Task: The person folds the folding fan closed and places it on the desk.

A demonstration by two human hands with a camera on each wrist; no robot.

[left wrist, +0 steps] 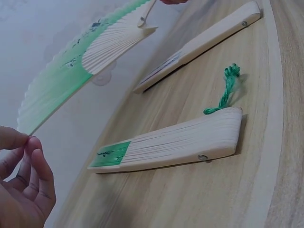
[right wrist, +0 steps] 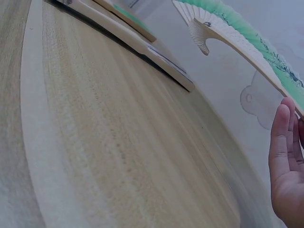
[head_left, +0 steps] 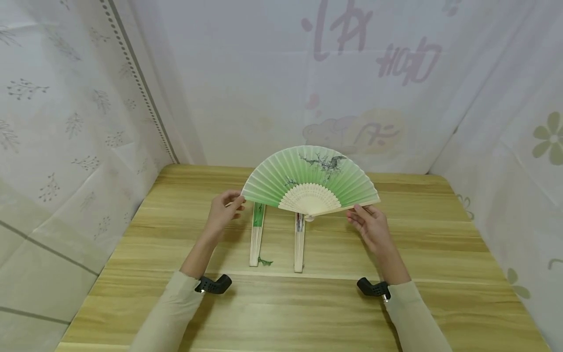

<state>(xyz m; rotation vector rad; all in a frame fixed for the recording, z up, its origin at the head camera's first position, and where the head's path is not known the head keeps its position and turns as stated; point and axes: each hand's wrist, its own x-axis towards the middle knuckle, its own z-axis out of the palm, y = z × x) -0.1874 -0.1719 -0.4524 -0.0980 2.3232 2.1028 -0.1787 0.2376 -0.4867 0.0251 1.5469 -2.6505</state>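
Note:
A green folding fan [head_left: 310, 176] with a dark branch print is spread wide, held up above the table between both hands. My left hand [head_left: 225, 210] pinches its left outer corner between thumb and fingers, as the left wrist view also shows. On the opposite side my right hand [head_left: 371, 226] holds the right guard stick between thumb and fingers. Below lie two closed fans: one with green cloth and a green tassel [head_left: 254, 239], near the left hand, and one with a pale printed strip [head_left: 299, 247]. The upper ends of both are hidden behind the open fan in the head view.
The wooden table [head_left: 281, 313] has rounded far corners. Patterned white curtains [head_left: 246, 83] hang behind it and along both sides. Each wrist wears a black camera mount, one on the left [head_left: 214, 284] and one on the right [head_left: 373, 287].

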